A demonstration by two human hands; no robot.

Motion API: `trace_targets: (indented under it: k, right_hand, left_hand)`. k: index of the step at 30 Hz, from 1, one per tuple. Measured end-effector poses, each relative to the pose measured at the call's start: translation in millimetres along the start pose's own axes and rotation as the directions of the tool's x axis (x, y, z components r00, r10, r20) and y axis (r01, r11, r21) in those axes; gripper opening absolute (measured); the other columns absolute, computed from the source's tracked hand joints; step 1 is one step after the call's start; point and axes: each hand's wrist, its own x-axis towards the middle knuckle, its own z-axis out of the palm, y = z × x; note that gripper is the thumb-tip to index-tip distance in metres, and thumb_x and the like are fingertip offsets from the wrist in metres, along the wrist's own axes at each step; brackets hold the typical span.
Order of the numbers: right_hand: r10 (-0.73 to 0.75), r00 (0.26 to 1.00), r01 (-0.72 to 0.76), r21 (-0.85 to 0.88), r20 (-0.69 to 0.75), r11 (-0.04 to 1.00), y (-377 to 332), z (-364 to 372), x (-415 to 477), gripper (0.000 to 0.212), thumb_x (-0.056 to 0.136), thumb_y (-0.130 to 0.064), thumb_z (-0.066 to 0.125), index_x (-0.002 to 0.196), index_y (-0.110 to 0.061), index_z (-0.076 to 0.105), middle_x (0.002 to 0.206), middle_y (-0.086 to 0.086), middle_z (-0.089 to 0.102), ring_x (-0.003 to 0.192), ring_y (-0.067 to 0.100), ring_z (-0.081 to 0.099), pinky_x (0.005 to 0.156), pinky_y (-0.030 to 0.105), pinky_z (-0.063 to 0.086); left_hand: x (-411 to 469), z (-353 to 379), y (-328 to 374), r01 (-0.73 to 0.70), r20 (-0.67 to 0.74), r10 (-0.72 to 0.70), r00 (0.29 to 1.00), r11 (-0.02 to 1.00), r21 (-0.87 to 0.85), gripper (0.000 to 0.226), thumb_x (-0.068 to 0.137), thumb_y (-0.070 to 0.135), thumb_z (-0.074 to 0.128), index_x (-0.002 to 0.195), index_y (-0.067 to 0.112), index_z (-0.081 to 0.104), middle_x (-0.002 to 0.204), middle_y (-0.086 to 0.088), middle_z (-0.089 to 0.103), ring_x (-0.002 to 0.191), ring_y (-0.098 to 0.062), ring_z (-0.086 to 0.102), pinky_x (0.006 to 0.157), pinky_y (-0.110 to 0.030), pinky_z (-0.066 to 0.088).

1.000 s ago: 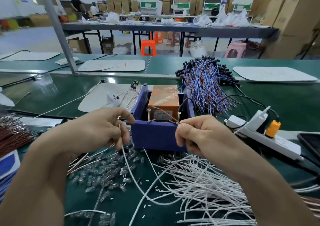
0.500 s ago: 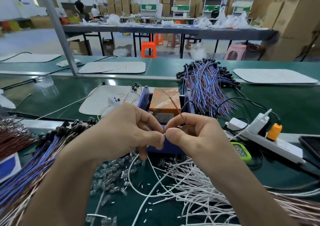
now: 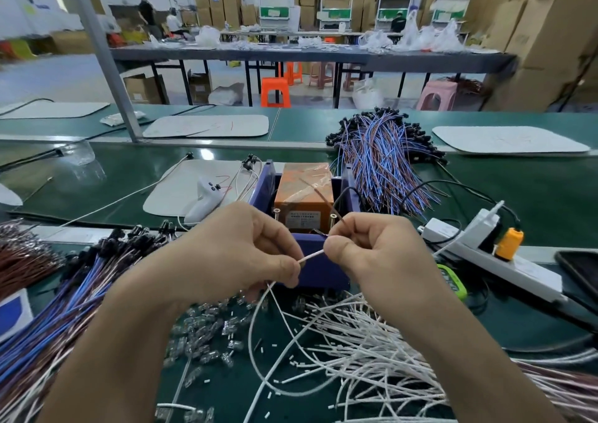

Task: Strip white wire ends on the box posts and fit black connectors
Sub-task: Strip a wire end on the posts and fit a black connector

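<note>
Standing just behind the fingers, a blue plastic box (image 3: 318, 273) holds an orange block (image 3: 304, 186) wrapped in glossy tape, with two thin metal posts (image 3: 276, 213) upright at its near edge. The left hand (image 3: 239, 254) and right hand (image 3: 375, 257) each pinch one thin white wire (image 3: 312, 255), which runs straight between the thumbs and loops down below the left fingers. Beneath the fingers the green table (image 3: 534, 196) carries a tangle of loose wires (image 3: 362, 341) and clear little parts (image 3: 207, 328), while black connectors (image 3: 123, 244) on blue and brown leads lie left of the left fingers.
</note>
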Motion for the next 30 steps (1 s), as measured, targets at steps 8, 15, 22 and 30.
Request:
trace_targets:
  k: [8, 15, 22, 30]
  right_hand:
    - [-0.103, 0.994, 0.106, -0.283, 0.023, 0.953, -5, -29, 0, 0.053, 0.091, -0.071, 0.039, 0.078, -0.027, 0.066, 0.055, -0.004, 0.055, 0.049, 0.009, 0.046, 0.057, 0.036, 0.040]
    - [-0.070, 0.997, 0.046, -0.558, -0.021, 0.828, -3, -37, 2, 0.023, 0.098, -0.037, 0.056, 0.079, -0.030, 0.068, 0.054, -0.016, 0.056, 0.054, 0.012, 0.048, 0.052, 0.030, 0.034]
    - [-0.017, 1.000, 0.018, -0.602, 0.007, 0.798, -3, -34, 4, 0.021, 0.093, -0.033, 0.056, 0.077, -0.025, 0.067, 0.052, -0.012, 0.053, 0.056, 0.014, 0.048, 0.057, 0.034, 0.042]
    - [-0.040, 0.998, 0.001, -0.626, -0.047, 0.780, 2, -36, 5, 0.025, 0.093, -0.032, 0.054, 0.074, -0.020, 0.066, 0.053, -0.004, 0.056, 0.058, 0.021, 0.054, 0.053, 0.033, 0.039]
  left_hand:
    - [-15, -27, -11, 0.141, -0.196, -0.114, 0.974, 0.982, 0.128, 0.013, 0.086, 0.014, 0.078, 0.076, 0.022, 0.080, 0.074, -0.006, 0.078, 0.055, -0.017, 0.069, 0.055, -0.021, 0.052]
    - [-8, -24, -17, 0.234, -0.357, -0.120, 0.926, 0.925, 0.298, 0.021, 0.085, 0.024, 0.074, 0.067, 0.035, 0.079, 0.061, 0.001, 0.074, 0.055, -0.015, 0.070, 0.053, -0.025, 0.054]
    - [-5, -23, -18, 0.235, -0.360, -0.115, 0.926, 0.921, 0.310, 0.024, 0.086, 0.025, 0.072, 0.070, 0.042, 0.078, 0.058, 0.002, 0.072, 0.053, -0.018, 0.069, 0.043, -0.016, 0.045]
    - [-2, -20, -19, 0.204, -0.326, -0.104, 0.940, 0.935, 0.290, 0.022, 0.087, 0.023, 0.072, 0.072, 0.038, 0.079, 0.061, 0.000, 0.074, 0.057, -0.022, 0.071, 0.045, -0.019, 0.049]
